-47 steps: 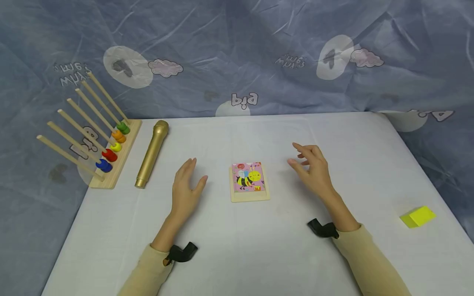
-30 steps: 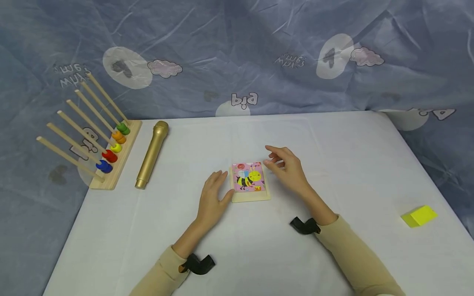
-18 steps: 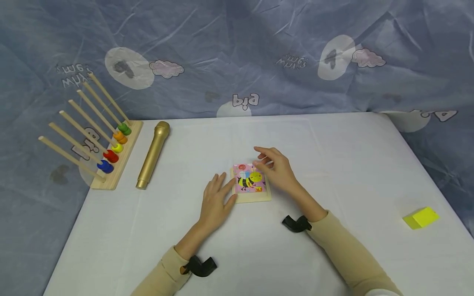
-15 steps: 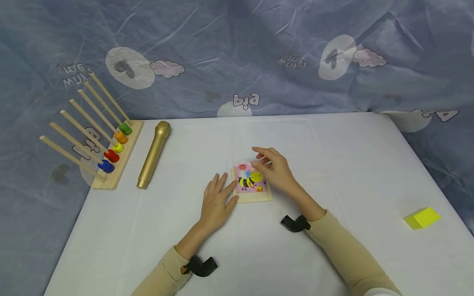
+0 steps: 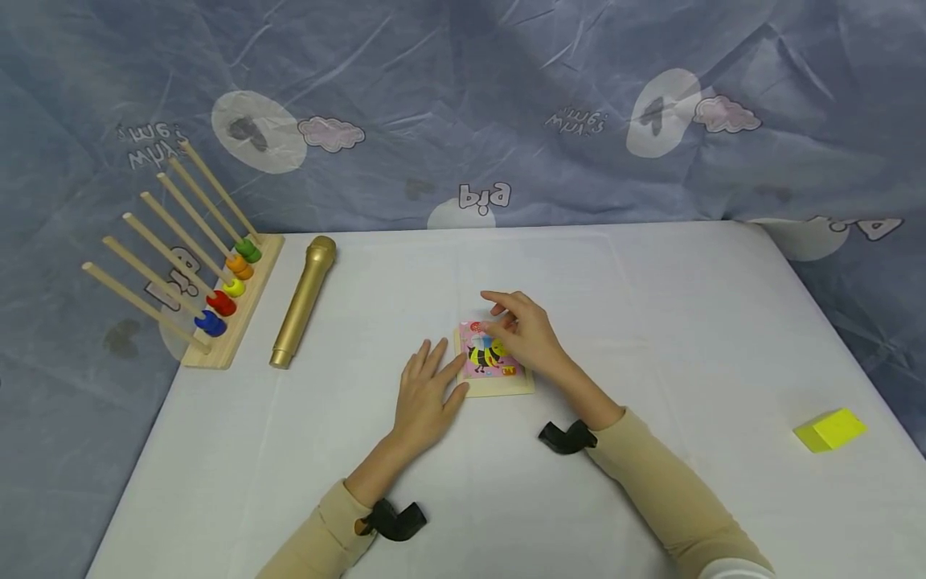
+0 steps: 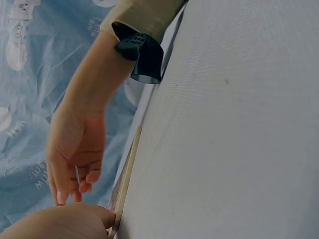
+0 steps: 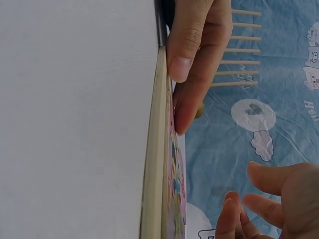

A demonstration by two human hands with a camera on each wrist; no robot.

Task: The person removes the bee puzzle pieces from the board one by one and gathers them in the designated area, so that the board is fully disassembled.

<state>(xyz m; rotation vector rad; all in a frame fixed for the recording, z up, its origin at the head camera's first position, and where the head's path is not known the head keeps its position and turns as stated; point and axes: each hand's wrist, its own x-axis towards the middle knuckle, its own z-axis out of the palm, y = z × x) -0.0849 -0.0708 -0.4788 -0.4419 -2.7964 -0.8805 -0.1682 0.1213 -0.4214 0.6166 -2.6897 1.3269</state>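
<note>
A small wooden picture puzzle (image 5: 499, 388) with a bee on pink lies flat mid-table in the head view. My left hand (image 5: 423, 402) rests at its left side, forefinger and thumb reaching onto the frame's edge. The right wrist view also has this left hand (image 7: 199, 45), its fingertips over the board's rim. Above the puzzle's upper right part is my right hand (image 5: 528, 334), fingers loosely bent, covering some of the bee. Seen from the left wrist, that right hand (image 6: 77, 144) hangs over the board with nothing visibly held.
Standing at the back left is a wooden peg rack (image 5: 249, 314) with coloured rings. Beside it lies a gold microphone (image 5: 304, 305). A yellow block (image 5: 830, 430) sits near the right edge of the white-covered table (image 5: 694, 322). Behind hangs a blue printed cloth (image 5: 434, 104).
Both hands have come inward to the puzzle from either side. The left now touches its left edge; the right has moved left over its top right part. The puzzle lies where it was.
</note>
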